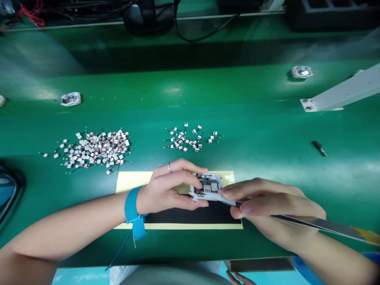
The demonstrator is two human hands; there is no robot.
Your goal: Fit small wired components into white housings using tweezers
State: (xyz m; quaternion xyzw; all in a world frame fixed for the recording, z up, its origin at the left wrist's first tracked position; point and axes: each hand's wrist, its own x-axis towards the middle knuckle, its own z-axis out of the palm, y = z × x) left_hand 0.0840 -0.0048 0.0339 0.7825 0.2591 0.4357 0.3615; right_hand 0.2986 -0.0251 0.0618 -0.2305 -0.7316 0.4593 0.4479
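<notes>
being gripped in the left hand (169, 186): white housing (212, 196), open side up, circuit board (208, 185) being exposed inside; left thumb is being pressed at the near edge, fingertips are being laid on the far edge and the board's left part; housing is being held over the mat (181, 227), just left of the right hand (276, 202); long thin metal tool (308, 221), tweezer-like, is being pinched between right thumb and fingers, yellow-patched rear end being pointed off right; tool's front end is being blocked from view near the housing's lower right corner, contact with the board cannot be told; right index fingertip is being set at the housing's right edge, touching or just beside, cannot tell which;

blue wrist strap (132, 206) is being worn on the left wrist, thin cord being hung from it; ring (169, 168) is being worn on a left finger; mat, black with pale yellow border, is being partly covered by hands and housing; green bench (190, 91) is being used as support; large pile of small leaded parts (103, 146) is being spread beyond the left forearm; smaller scatter of like parts (185, 141) is being seen to its right; small dark connector-like piece (319, 148) is being seen far right, well apart
</notes>
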